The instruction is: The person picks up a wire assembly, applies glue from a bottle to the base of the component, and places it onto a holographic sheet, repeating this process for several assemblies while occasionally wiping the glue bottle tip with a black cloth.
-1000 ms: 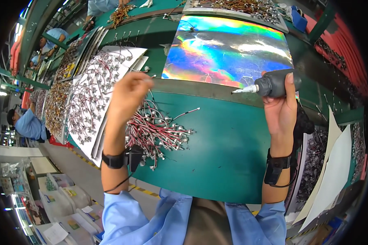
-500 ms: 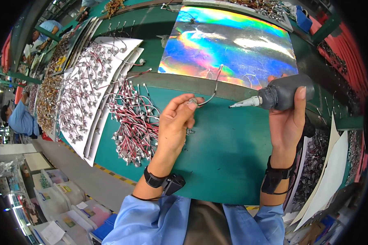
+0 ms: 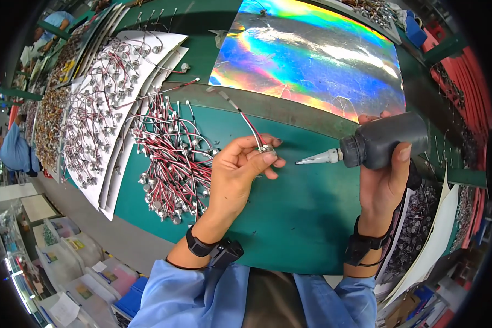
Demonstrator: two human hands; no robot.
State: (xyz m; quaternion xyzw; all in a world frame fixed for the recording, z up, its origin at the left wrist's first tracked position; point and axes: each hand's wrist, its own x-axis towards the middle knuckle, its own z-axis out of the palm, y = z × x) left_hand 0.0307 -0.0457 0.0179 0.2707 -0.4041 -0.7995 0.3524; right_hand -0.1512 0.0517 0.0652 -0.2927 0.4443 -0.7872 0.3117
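Between the thumb and fingers of my left hand [image 3: 236, 172] is a small round silver component with red and black wires [image 3: 251, 127] that rise up and to the left. My right hand [image 3: 381, 180] wraps round a dark squeeze bottle [image 3: 393, 140] lying on its side. Its pale tapered nozzle [image 3: 320, 157] points left at the component, a short gap away from it. Just left of my left hand, a heap of wired components [image 3: 172, 158] in red, black and white lies on the green mat [image 3: 295, 229].
A shiny rainbow sheet [image 3: 311, 60] lies at the back. White boards [image 3: 101, 123] bearing rows of wired components stand at the left, with a board of dark parts [image 3: 421, 224] at the right. Plastic bins [image 3: 85, 249] sit lower left. A person in blue [image 3: 17, 147] is at far left.
My left hand has turned the component, so its wires now lean up-left instead of up-right. The nozzle tip is closer to the component. The whole view has shifted slightly.
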